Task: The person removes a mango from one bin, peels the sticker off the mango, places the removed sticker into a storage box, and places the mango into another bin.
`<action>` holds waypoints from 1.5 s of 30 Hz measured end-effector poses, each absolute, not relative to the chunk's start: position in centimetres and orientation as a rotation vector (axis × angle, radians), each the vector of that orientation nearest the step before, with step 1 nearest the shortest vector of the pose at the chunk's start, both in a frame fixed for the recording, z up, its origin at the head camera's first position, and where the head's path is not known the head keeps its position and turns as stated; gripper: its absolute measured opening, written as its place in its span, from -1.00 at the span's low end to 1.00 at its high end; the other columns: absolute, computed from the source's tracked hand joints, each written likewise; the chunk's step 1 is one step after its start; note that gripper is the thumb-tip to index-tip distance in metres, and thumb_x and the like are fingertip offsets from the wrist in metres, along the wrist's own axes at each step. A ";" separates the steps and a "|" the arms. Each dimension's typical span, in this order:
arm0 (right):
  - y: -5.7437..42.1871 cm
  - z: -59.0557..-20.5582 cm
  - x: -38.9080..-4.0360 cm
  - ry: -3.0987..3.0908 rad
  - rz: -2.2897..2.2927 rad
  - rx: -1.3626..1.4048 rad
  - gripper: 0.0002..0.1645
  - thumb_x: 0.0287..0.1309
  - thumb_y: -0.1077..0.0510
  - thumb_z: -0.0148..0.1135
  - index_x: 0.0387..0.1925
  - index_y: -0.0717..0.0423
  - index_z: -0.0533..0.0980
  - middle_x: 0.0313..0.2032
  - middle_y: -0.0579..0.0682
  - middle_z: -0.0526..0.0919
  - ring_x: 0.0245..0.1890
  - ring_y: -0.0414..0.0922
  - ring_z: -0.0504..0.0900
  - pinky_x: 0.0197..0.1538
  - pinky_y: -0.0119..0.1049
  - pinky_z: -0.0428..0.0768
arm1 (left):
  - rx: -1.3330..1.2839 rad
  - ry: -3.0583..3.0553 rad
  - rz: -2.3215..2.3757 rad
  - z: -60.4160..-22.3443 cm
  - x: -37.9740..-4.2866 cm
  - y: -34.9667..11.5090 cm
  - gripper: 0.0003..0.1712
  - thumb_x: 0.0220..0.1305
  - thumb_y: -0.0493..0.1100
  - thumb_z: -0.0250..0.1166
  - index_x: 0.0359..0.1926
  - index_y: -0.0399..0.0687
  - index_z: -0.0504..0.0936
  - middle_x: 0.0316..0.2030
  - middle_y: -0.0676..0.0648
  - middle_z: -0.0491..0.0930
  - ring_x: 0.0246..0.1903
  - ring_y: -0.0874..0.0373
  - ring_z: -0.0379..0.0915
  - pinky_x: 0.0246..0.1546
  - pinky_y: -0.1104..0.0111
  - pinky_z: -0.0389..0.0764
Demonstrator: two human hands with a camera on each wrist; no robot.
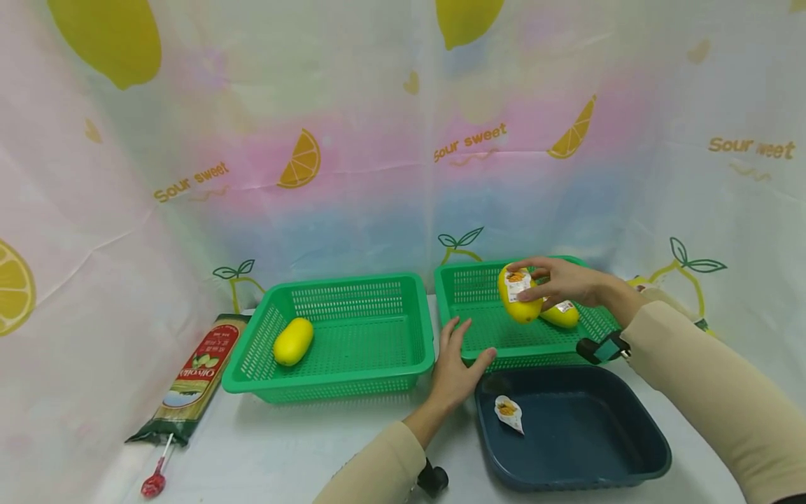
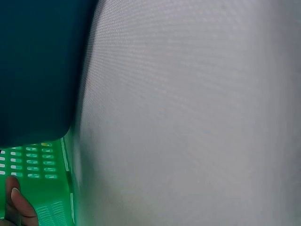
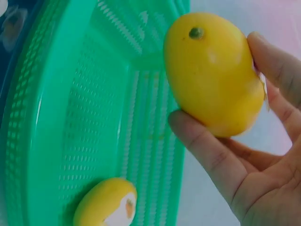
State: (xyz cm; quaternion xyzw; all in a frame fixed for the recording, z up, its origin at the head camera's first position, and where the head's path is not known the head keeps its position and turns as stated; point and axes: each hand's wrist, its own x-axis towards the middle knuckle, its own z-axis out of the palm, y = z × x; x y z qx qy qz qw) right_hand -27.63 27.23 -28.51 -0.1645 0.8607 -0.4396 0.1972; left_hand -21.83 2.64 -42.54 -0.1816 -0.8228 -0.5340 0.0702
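Observation:
My right hand (image 1: 569, 280) holds a yellow oval melon (image 1: 521, 310) above the right green basket (image 1: 481, 353). A white label faces the head camera; in the right wrist view the fingers and thumb curve round the melon (image 3: 211, 77), its green stem end showing. A second labelled yellow melon (image 1: 562, 316) lies in that basket, partly hidden by the hand. My left hand (image 1: 455, 371) is at the basket's front left corner, fingers spread; I cannot tell whether it touches the rim. In the left wrist view only some fingers (image 2: 22, 205) show.
The left green basket (image 1: 327, 381) contains one unlabelled yellow melon (image 1: 293, 341). A dark blue tub (image 1: 579, 434) stands in front of the right basket, with a peeled label (image 1: 508, 413) inside. Far left lie a pasta packet (image 1: 204, 371) and a red lollipop (image 1: 153, 484).

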 end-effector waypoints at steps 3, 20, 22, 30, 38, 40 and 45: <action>26.6 -28.0 -27.2 2.411 -1.238 -0.473 -0.08 0.23 0.02 0.33 0.49 0.07 0.10 0.45 0.44 0.00 0.34 0.32 0.32 0.08 -0.01 0.65 | -0.543 -2.477 -1.609 -42.5 -21.8 2.6 -0.23 0.34 0.18 0.22 0.47 0.08 0.23 0.53 -0.05 0.01 0.44 -0.13 0.17 0.26 -0.11 0.41; 23.7 -26.9 -23.4 2.331 -1.360 -0.487 -0.12 0.18 0.06 0.38 0.45 0.05 0.18 0.27 0.36 0.25 0.01 0.03 0.59 0.00 -0.06 0.68 | -0.532 -2.554 -1.569 -42.1 -21.8 2.4 -0.16 0.35 0.22 0.18 0.53 0.11 0.09 0.57 -0.02 -0.12 0.46 -0.14 0.12 0.31 -0.13 0.35; 23.2 -26.9 -22.7 2.310 -1.379 -0.494 -0.13 0.18 0.07 0.38 0.44 0.06 0.19 0.27 0.36 0.24 0.02 0.04 0.58 -0.01 -0.06 0.69 | -0.527 -2.565 -1.574 -42.1 -21.7 2.4 -0.12 0.36 0.23 0.17 0.54 0.11 0.04 0.58 -0.05 -0.18 0.47 -0.17 0.09 0.31 -0.16 0.34; 21.8 -27.1 -20.8 2.251 -1.415 -0.511 -0.14 0.18 0.09 0.38 0.43 0.09 0.20 0.24 0.35 0.26 0.00 0.04 0.58 -0.03 -0.04 0.69 | -0.564 -2.587 -1.634 -42.5 -21.2 1.4 0.04 0.38 0.27 0.11 0.58 -0.06 -0.24 0.58 -0.14 -0.44 0.54 -0.25 -0.20 0.37 -0.23 0.18; 20.7 -27.9 -19.4 2.231 -1.391 -0.540 -0.15 0.17 0.04 0.38 0.42 0.06 0.22 0.24 0.33 0.29 0.01 0.01 0.61 -0.02 -0.08 0.69 | -0.658 -2.701 -1.680 -42.2 -18.7 -0.8 0.12 0.39 0.13 0.17 0.55 -0.15 -0.41 0.56 -0.26 -0.44 0.08 0.00 0.50 -0.11 0.35 0.62; 20.5 -28.2 -19.1 2.208 -1.396 -0.544 -0.15 0.17 0.04 0.39 0.42 0.06 0.23 0.24 0.32 0.29 0.01 0.00 0.61 -0.02 -0.09 0.68 | -0.665 -2.741 -1.703 -42.1 -17.7 -1.6 0.11 0.38 0.10 0.20 0.56 -0.15 -0.39 0.56 -0.30 -0.33 -0.19 0.17 0.51 -0.28 0.45 0.57; 19.5 -29.0 -18.5 2.116 -1.432 -0.558 -0.16 0.19 0.08 0.37 0.42 0.08 0.22 0.21 0.31 0.33 0.00 0.00 0.61 -0.02 -0.07 0.69 | -0.627 -2.822 -1.680 -42.1 -15.5 -4.1 0.00 0.34 0.02 0.26 0.56 -0.17 -0.12 0.31 -0.33 0.27 -0.43 0.28 0.39 -0.47 0.46 0.49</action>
